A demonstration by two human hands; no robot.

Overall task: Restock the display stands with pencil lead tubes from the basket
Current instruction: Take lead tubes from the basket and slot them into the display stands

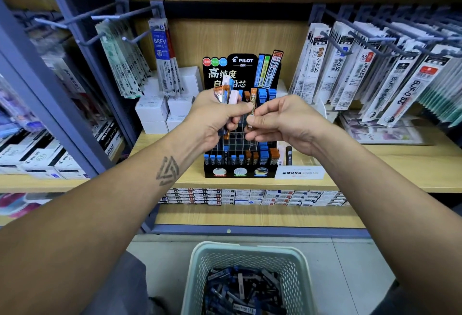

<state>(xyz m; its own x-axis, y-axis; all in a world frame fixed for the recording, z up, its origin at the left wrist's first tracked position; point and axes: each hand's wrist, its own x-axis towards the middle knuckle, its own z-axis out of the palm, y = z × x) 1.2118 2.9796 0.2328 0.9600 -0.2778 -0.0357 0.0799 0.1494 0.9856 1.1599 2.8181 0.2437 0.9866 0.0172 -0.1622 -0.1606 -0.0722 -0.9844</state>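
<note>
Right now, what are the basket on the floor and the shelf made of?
The basket looks like pale green plastic: its walls are moulded with rows of small holes and look matte. The shelf looks like light wood, or a wood-look board: you can see grain lines on a smooth top.

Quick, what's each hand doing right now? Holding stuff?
Left hand: closed around a bunch of lead tubes.
Right hand: pinching one orange lead tube by its lower end.
</note>
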